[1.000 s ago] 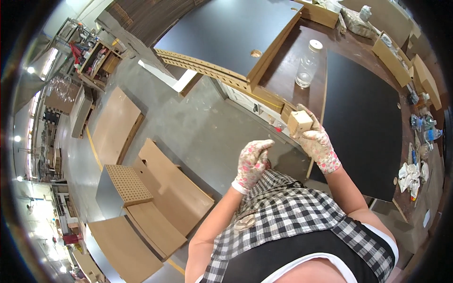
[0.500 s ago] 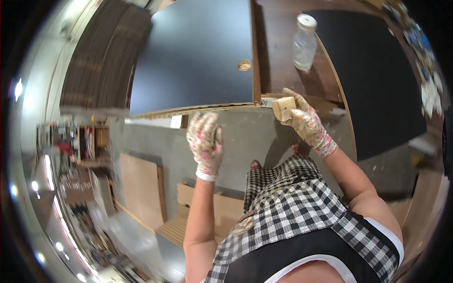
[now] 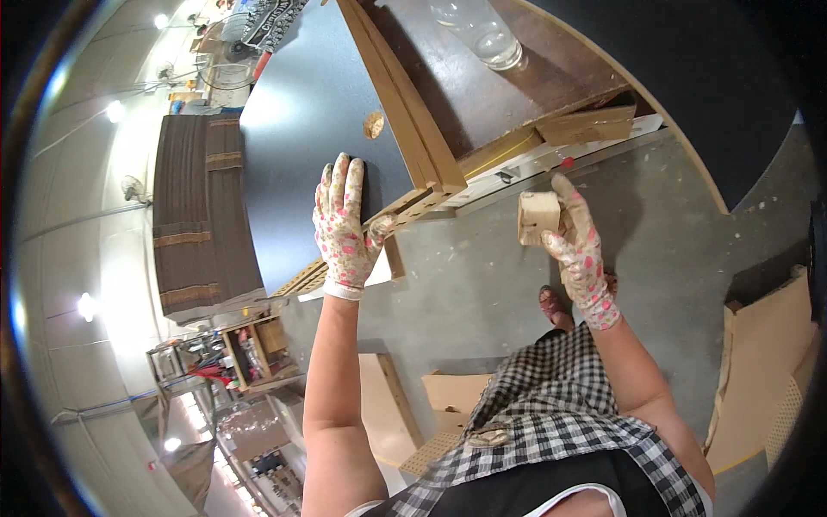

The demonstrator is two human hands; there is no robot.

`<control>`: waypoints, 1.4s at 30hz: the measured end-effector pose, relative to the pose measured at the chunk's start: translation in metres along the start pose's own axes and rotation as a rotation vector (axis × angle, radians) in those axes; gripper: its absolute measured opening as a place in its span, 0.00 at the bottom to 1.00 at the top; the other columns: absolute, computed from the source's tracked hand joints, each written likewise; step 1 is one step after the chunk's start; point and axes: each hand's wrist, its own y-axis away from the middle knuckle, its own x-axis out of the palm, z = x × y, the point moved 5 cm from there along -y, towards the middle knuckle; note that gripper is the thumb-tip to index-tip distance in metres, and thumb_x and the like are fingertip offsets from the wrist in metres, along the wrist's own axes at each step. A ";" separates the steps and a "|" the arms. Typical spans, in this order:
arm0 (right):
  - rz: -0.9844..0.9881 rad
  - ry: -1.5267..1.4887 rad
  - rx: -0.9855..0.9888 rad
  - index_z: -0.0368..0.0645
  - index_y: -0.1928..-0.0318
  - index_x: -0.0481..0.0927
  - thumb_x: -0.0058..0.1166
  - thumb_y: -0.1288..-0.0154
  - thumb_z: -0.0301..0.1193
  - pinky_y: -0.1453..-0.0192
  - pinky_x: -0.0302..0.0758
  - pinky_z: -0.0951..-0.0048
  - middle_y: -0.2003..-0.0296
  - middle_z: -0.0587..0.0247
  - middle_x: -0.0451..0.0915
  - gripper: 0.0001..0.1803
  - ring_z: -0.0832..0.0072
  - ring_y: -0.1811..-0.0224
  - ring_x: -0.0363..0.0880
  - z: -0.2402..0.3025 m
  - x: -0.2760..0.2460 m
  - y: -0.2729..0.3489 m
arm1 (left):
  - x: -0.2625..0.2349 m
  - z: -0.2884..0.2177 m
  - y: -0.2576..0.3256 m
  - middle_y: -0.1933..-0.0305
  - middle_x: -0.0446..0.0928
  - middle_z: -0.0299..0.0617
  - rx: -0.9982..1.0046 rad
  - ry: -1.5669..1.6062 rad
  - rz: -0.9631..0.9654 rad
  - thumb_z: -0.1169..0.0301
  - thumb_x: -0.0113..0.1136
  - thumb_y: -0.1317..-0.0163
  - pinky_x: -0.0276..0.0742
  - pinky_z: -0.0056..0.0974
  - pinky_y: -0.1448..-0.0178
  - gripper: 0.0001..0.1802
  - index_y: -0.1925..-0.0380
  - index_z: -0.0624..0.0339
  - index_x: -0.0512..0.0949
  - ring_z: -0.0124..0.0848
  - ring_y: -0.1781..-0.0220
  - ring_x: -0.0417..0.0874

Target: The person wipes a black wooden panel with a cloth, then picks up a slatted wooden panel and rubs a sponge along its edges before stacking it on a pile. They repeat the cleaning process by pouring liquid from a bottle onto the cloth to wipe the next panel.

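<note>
My left hand (image 3: pixel 346 226), in a flower-print glove, lies flat on the near corner of a large dark panel (image 3: pixel 297 129), thumb hooked over its pale perforated edge. My right hand (image 3: pixel 575 250), gloved the same, holds a small pale wooden block (image 3: pixel 537 215) out over the grey floor, just below the edge of a brown worktop (image 3: pixel 508 95). A clear plastic bottle (image 3: pixel 478 30) stands on that worktop. A small tan scrap (image 3: pixel 373 126) lies on the dark panel.
Long wooden strips (image 3: pixel 405 112) run between the dark panel and the worktop. A stack of dark brown boards (image 3: pixel 198 215) sits to the left. Pale board pieces (image 3: pixel 762 362) lean at the right, more lie on the floor (image 3: pixel 448 396).
The view has swung. My left hand rose from in front of my body and came down on the dark panel's corner. My right hand kept the wooden block.
</note>
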 end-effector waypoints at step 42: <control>-0.098 0.759 -0.977 0.46 0.48 0.73 0.63 0.56 0.24 0.53 0.73 0.63 0.58 0.61 0.74 0.29 0.63 0.55 0.72 0.036 0.056 -0.079 | 0.035 -0.006 -0.080 0.36 0.64 0.48 -0.005 0.455 -0.041 0.67 0.44 0.32 0.61 0.40 0.33 0.22 0.39 0.58 0.65 0.41 0.34 0.65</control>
